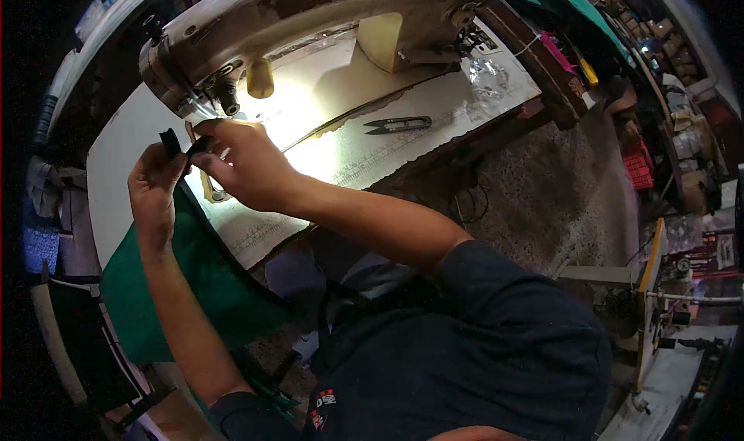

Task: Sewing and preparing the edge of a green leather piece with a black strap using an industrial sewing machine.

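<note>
Both hands pinch a small black strip (172, 142) — left hand (155, 185) at its nine o'clock, right hand (244, 162) at three. Green fabric (194, 278) hangs at six o'clock; thread snips (397, 123) lie on the sewing table (434, 108) at two o'clock.

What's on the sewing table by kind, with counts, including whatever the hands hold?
Sewing machine: 1
Thread snips: 1
Green cloth, hanging off the table's near edge: 1
Small black piece, pinched between left hand and right hand: 1
Total: 4
</note>
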The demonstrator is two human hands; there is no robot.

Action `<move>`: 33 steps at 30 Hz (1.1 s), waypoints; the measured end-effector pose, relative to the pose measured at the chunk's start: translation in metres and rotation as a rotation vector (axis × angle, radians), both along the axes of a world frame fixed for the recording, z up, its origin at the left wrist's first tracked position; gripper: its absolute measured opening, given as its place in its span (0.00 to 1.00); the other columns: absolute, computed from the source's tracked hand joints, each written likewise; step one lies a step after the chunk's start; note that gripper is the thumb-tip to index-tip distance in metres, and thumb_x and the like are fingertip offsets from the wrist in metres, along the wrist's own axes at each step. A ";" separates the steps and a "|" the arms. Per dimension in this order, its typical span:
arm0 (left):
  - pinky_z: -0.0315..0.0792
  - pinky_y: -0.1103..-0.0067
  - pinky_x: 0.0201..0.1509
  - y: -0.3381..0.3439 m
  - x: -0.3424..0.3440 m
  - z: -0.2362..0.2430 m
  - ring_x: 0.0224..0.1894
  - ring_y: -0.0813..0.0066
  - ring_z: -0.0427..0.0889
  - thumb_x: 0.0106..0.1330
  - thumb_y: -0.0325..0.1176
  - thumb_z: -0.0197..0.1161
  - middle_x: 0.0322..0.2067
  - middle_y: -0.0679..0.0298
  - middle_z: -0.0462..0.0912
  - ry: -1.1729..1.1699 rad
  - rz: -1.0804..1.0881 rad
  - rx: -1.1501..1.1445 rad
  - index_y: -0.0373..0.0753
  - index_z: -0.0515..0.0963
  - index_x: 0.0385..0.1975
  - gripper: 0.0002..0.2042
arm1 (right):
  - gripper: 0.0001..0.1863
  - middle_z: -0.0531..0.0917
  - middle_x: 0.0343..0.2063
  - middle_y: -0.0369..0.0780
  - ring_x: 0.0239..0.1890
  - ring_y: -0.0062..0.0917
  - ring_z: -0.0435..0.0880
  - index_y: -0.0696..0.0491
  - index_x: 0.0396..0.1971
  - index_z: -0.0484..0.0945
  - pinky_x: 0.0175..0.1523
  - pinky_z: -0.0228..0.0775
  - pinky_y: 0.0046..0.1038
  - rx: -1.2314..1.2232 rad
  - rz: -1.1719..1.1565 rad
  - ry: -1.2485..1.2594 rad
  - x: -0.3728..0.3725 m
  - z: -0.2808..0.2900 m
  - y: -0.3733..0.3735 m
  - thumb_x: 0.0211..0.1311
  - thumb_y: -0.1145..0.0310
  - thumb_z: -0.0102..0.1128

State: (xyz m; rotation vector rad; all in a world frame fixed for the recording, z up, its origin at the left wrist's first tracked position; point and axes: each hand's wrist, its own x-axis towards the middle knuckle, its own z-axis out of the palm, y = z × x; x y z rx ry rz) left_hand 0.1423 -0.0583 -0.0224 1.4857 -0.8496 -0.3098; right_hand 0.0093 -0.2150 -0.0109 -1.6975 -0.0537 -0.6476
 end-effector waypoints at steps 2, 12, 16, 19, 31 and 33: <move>0.69 0.82 0.45 -0.007 -0.011 0.005 0.37 0.81 0.75 0.62 0.25 0.59 0.33 0.67 0.78 -0.034 0.027 0.022 0.32 0.76 0.39 0.07 | 0.17 0.80 0.33 0.43 0.31 0.30 0.81 0.58 0.44 0.74 0.37 0.74 0.27 -0.183 -0.148 -0.181 -0.026 -0.006 -0.012 0.53 0.74 0.62; 0.63 0.86 0.44 -0.021 -0.017 -0.008 0.35 0.84 0.71 0.62 0.26 0.59 0.29 0.71 0.75 -0.034 0.074 0.109 0.33 0.76 0.34 0.04 | 0.07 0.80 0.34 0.44 0.33 0.34 0.80 0.58 0.34 0.80 0.37 0.73 0.31 -0.727 -1.010 0.321 -0.210 -0.032 -0.225 0.55 0.75 0.58; 0.61 0.87 0.40 -0.027 -0.017 -0.010 0.33 0.85 0.68 0.61 0.24 0.59 0.27 0.73 0.72 -0.068 0.078 0.069 0.34 0.75 0.33 0.03 | 0.10 0.80 0.35 0.45 0.37 0.41 0.77 0.56 0.37 0.80 0.42 0.70 0.38 -1.019 -0.978 0.469 -0.207 -0.037 -0.267 0.53 0.75 0.55; 0.61 0.86 0.37 -0.030 -0.023 -0.008 0.31 0.85 0.67 0.61 0.24 0.59 0.26 0.73 0.71 -0.082 0.133 0.054 0.34 0.75 0.32 0.02 | 0.12 0.79 0.36 0.45 0.40 0.43 0.76 0.54 0.38 0.80 0.43 0.70 0.39 -1.042 -0.921 0.679 -0.199 -0.042 -0.274 0.51 0.74 0.55; 0.68 0.81 0.38 -0.023 -0.015 -0.016 0.31 0.79 0.73 0.59 0.33 0.60 0.27 0.65 0.77 -0.124 0.145 -0.002 0.33 0.77 0.31 0.09 | 0.10 0.77 0.35 0.40 0.35 0.26 0.77 0.58 0.39 0.77 0.39 0.70 0.28 -0.374 -0.589 0.616 -0.242 -0.087 -0.370 0.57 0.75 0.59; 0.67 0.81 0.36 -0.022 -0.014 -0.016 0.30 0.80 0.71 0.59 0.31 0.60 0.26 0.66 0.76 -0.184 0.178 0.020 0.34 0.76 0.33 0.07 | 0.07 0.75 0.36 0.40 0.36 0.28 0.77 0.59 0.37 0.76 0.40 0.69 0.28 -0.646 -0.495 0.525 -0.242 -0.078 -0.349 0.58 0.75 0.57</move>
